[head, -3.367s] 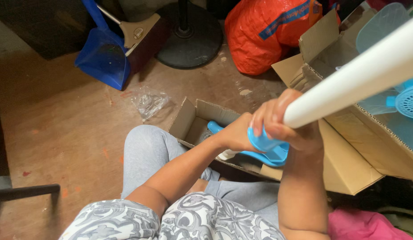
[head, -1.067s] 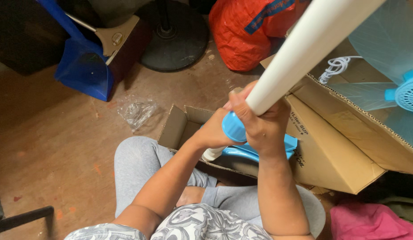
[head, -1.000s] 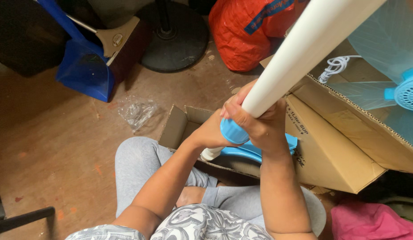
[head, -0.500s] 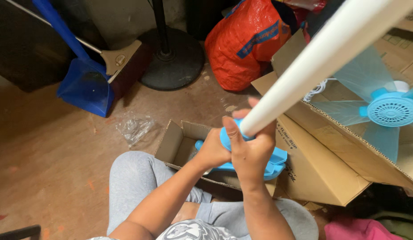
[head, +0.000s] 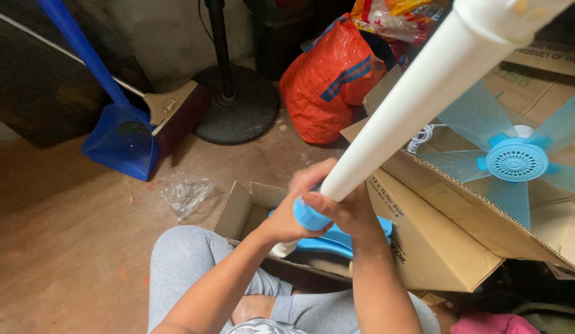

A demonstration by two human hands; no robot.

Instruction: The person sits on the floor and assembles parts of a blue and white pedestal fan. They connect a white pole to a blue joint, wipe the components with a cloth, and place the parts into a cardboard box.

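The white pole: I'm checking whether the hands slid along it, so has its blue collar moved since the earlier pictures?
Cannot tell. The blue collar sits between both hands over the open cardboard box, as before; the camera itself shifted.

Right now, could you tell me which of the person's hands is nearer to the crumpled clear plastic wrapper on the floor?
Left. The left hand grips the light blue plastic collar on the side toward the crumpled clear plastic wrapper; the right hand holds the white plastic pole on the far side.

White pole (head: 423, 105) leaves frame above; hands hide its foot.
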